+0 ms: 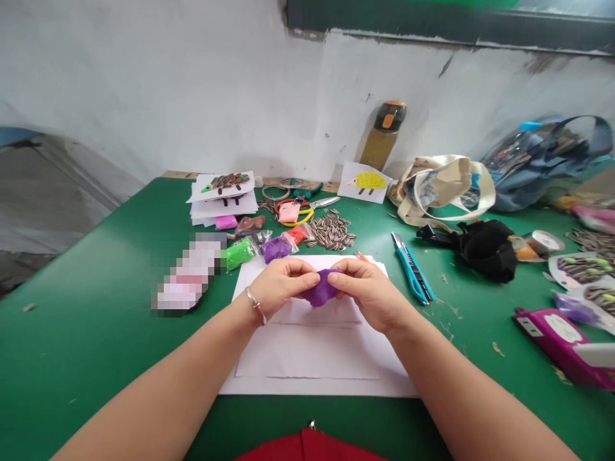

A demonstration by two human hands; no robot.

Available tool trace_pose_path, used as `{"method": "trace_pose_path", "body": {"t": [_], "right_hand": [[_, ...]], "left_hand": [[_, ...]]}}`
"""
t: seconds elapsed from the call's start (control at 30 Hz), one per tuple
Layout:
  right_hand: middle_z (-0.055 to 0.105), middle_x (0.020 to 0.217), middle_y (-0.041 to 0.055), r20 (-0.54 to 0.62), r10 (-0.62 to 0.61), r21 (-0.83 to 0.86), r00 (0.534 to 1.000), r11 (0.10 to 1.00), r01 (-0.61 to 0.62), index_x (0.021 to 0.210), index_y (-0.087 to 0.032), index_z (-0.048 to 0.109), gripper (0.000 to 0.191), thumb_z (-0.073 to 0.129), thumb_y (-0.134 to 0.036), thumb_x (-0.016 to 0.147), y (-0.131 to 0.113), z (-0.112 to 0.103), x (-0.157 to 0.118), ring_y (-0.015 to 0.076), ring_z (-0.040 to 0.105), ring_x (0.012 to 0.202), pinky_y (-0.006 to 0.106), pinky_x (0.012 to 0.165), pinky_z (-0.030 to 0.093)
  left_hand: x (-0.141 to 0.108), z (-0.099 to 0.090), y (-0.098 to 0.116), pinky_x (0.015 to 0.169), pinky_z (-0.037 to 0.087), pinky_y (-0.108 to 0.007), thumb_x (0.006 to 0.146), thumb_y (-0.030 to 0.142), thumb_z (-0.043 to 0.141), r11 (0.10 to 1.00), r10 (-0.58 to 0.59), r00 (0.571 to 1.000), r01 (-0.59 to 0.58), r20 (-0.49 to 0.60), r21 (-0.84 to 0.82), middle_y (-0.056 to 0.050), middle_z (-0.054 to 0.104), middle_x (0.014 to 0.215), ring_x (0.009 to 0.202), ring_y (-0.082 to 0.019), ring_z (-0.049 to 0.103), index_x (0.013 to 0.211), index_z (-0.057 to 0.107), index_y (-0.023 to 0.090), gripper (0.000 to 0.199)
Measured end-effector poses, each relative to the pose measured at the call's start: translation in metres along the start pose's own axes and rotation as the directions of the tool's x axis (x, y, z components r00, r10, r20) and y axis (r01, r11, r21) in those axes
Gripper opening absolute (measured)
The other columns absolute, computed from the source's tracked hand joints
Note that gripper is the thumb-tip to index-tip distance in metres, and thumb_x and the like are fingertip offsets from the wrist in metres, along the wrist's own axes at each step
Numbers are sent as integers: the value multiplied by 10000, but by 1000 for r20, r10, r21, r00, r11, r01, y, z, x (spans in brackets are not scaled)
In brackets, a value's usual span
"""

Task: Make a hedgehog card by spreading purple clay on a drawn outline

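Observation:
A flattened piece of purple modelling clay (321,293) is stretched between my two hands above the paper. My left hand (284,282) pinches its left edge between thumb and fingers, and a silver bracelet (256,305) circles that wrist. On the other side, my right hand (364,286) grips the clay's right edge the same way. White sheets of paper (307,358) lie stacked under both hands. Just beyond them are a bag of purple clay (277,248), a bag of green clay (240,253) and a heap of striped sunflower seeds (331,231).
A blue box cutter (412,269) lies right of the paper, near a black pouch (487,250). Scissors (307,208) and hedgehog pictures (225,186) sit at the back. A bottle (384,134) stands against the wall. A magenta tape dispenser (562,346) is at far right.

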State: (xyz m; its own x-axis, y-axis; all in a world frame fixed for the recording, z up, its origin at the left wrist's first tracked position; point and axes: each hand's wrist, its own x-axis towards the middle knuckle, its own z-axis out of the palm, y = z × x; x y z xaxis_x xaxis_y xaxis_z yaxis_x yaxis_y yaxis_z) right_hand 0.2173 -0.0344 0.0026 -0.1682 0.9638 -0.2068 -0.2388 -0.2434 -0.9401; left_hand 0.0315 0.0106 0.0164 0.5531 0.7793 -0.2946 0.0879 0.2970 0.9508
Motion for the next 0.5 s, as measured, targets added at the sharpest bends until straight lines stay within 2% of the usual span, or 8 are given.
{"method": "trace_pose_path", "body": {"t": [0.17, 0.27, 0.4, 0.5], "right_hand": [[582, 646, -26, 15, 10, -114, 1000, 993, -9, 707, -180, 651, 256, 713, -419, 770, -3, 2, -1, 97, 512, 568, 289, 629, 426], [562, 601, -31, -16, 17, -144, 1000, 989, -19, 671, -182, 634, 260, 723, -413, 747, -5, 4, -2, 99, 502, 551, 292, 618, 427], [568, 612, -24, -55, -19, -113, 998, 994, 13, 697, -178, 655, 250, 727, -415, 731, -4, 3, 0, 99, 492, 554, 274, 579, 417], [581, 642, -17, -82, -56, -116, 995, 992, 46, 724, -169, 671, 247, 714, -411, 743, -2, 0, 2, 92, 479, 562, 257, 561, 404]], "left_hand": [[-1, 0, 2, 563, 481, -256, 645, 467, 802, 998, 50, 998, -49, -33, 35, -22, 639, 583, 549, -133, 593, 688, 655, 113, 385], [-2, 2, 3, 568, 484, -255, 635, 510, 802, 999, 34, 998, -34, -51, 7, -11, 622, 591, 549, -121, 578, 679, 643, 117, 426], [-2, 3, 3, 624, 511, -287, 714, 619, 699, 997, -52, 997, 48, -61, -68, -29, 654, 759, 655, -138, 614, 881, 668, 142, 507], [-1, 0, 1, 608, 486, -259, 691, 523, 765, 997, -74, 995, 71, -67, -37, -10, 642, 754, 651, -124, 599, 1059, 640, 164, 530]]}}
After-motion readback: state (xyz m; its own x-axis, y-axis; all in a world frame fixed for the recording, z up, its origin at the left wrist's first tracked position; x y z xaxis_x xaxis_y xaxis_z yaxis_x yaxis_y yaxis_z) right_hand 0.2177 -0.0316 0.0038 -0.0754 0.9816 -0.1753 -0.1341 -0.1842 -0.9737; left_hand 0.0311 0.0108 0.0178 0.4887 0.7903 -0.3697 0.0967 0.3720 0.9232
